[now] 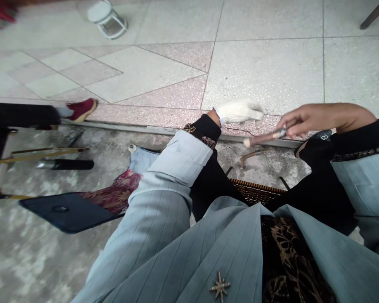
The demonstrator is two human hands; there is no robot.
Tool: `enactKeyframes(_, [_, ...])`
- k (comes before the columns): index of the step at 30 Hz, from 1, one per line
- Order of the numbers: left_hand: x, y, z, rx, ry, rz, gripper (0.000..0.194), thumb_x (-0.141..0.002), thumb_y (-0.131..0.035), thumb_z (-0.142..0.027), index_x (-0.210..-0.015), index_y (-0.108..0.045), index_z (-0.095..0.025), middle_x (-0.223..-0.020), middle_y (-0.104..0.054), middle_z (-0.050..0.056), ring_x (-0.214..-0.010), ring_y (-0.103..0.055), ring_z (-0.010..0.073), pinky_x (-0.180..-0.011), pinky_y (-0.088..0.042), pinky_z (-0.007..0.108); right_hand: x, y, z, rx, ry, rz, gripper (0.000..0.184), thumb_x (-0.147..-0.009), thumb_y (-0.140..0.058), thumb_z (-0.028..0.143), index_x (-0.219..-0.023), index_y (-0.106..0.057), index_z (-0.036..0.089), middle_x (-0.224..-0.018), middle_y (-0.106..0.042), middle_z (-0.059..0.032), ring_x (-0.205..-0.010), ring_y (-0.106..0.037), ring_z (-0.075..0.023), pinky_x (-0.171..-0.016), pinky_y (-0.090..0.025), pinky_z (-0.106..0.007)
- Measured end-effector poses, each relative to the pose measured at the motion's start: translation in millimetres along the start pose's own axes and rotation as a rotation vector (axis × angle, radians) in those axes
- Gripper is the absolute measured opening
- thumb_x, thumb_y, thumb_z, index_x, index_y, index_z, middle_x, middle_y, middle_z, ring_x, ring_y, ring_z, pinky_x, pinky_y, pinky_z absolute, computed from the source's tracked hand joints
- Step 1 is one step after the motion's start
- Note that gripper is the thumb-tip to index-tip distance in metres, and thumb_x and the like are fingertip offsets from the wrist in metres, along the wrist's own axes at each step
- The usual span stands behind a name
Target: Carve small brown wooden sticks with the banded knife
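My left hand [241, 111], in a white knitted glove, is above the edge of the tiled step with its fingers bent together. Whether anything is pinched in them is hidden. A thin dark wire or cord [244, 130] shows just below the glove. To the right, my bare right hand [312, 119] grips one end of a short brown rod-like tool [265, 137] with a pale tip. The rod points left and is blurred, so its kind is unclear. On the concrete beneath it lies a bent brownish piece [252, 156].
A wicker stool [255, 191] stands between my knees. To the left are a folding chair with a dark blue and red floral cloth [109, 195], a black bottle [69, 164] and another person's red shoe [82, 110]. A white stool [107, 19] stands on the tiles.
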State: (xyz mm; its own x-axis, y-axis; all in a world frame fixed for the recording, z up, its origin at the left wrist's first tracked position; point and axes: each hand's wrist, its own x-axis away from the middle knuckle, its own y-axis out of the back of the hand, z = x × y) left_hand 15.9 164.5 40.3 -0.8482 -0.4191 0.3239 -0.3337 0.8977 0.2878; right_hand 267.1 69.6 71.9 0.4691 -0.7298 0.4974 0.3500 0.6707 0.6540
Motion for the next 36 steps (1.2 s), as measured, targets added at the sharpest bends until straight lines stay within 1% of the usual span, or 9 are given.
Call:
enactKeyframes(7, [-10,-16.2,-2,0.088,-0.043,0.016,0.019,-0.096,-0.057,-0.025,-0.086,-0.066,-0.012,-0.072,-0.061,0.001,-0.049,-0.044,0.0035,-0.048,-0.035,0.019,0,5,13,-0.671,0.012,-0.518,0.034,-0.084,-0.074,0.049,-0.102,-0.067,0.022,-0.072,-0.062,-0.002,-0.06,-0.053,-0.0135,-0.058,-0.044,-0.03])
enactKeyframes(10, [-13,-28.1,1,0.088,-0.073,0.135,0.021,-0.098,-0.054,-0.028,-0.088,-0.066,-0.013,-0.071,-0.059,0.001,-0.051,-0.048,0.0055,-0.049,-0.038,0.019,-15,-3,9,-0.559,-0.088,-0.588,0.033,-0.085,-0.071,0.045,-0.108,-0.068,0.022,-0.074,-0.064,-0.0034,-0.061,-0.054,-0.0164,-0.059,-0.045,-0.033])
enactKeyframes(13, [-13,-34.4,3,0.062,-0.103,0.189,0.022,-0.097,-0.055,-0.031,-0.088,-0.066,-0.014,-0.066,-0.056,-0.001,-0.05,-0.047,0.0065,-0.051,-0.039,0.02,-26,-7,-2,-0.116,-0.239,-0.626,0.036,-0.088,-0.065,0.047,-0.114,-0.071,0.023,-0.084,-0.07,-0.0092,-0.074,-0.062,-0.0249,-0.068,-0.047,-0.04])
enactKeyframes(17, [-12,-34.2,3,0.005,-0.103,0.187,0.019,-0.093,-0.056,-0.025,-0.081,-0.065,-0.015,-0.066,-0.057,-0.001,-0.049,-0.046,0.0065,-0.05,-0.035,0.021,-27,-10,-13,0.296,-0.327,-0.364,0.035,-0.09,-0.059,0.049,-0.11,-0.075,0.025,-0.097,-0.073,-0.0126,-0.092,-0.066,-0.0328,-0.077,-0.048,-0.045])
enactKeyframes(21, [-13,-27.2,5,-0.046,-0.089,0.148,0.015,-0.09,-0.06,-0.024,-0.08,-0.065,-0.014,-0.071,-0.059,0.0,-0.054,-0.047,0.0067,-0.052,-0.033,0.022,-17,-8,-8,0.096,-0.077,0.083,0.025,-0.087,-0.063,0.044,-0.098,-0.076,0.026,-0.101,-0.074,-0.0084,-0.091,-0.066,-0.0278,-0.079,-0.048,-0.04])
enactKeyframes(23, [-14,-22.2,8,0.004,-0.078,0.092,0.011,-0.089,-0.062,-0.023,-0.085,-0.065,-0.013,-0.072,-0.059,0.0,-0.056,-0.048,0.0069,-0.055,-0.035,0.023,-8,-4,0,-0.086,0.04,0.135,0.026,-0.087,-0.065,0.047,-0.1,-0.076,0.028,-0.1,-0.073,-0.0059,-0.089,-0.065,-0.0246,-0.077,-0.048,-0.037])
enactKeyframes(27, [-15,-15.2,12,0.186,-0.109,-0.024,0.015,-0.094,-0.06,-0.026,-0.093,-0.066,-0.012,-0.079,-0.063,0.004,-0.061,-0.051,0.0075,-0.06,-0.04,0.024,4,3,18,-0.424,0.025,-0.217,0.027,-0.086,-0.07,0.045,-0.102,-0.073,0.023,-0.078,-0.066,-0.0028,-0.069,-0.056,-0.0168,-0.066,-0.043,-0.033])
enactKeyframes(31, [-16,-20.5,12,0.204,-0.166,0.039,0.023,-0.097,-0.055,-0.03,-0.088,-0.066,-0.012,-0.077,-0.061,0.003,-0.063,-0.051,0.0071,-0.06,-0.042,0.023,-1,2,24,-0.761,-0.027,-0.646,0.022,-0.085,-0.072,0.039,-0.099,-0.068,0.023,-0.073,-0.062,-0.0011,-0.062,-0.052,-0.0141,-0.062,-0.042,-0.033])
enactKeyframes(36, [-15,-32.3,8,0.105,-0.104,0.234,0.026,-0.097,-0.052,-0.032,-0.09,-0.07,-0.013,-0.068,-0.056,0.0,-0.057,-0.05,0.008,-0.055,-0.04,0.022,-22,-3,7,-0.232,-0.292,-0.668,0.035,-0.085,-0.067,0.046,-0.112,-0.07,0.023,-0.083,-0.069,-0.0099,-0.071,-0.06,-0.0241,-0.065,-0.046,-0.04])
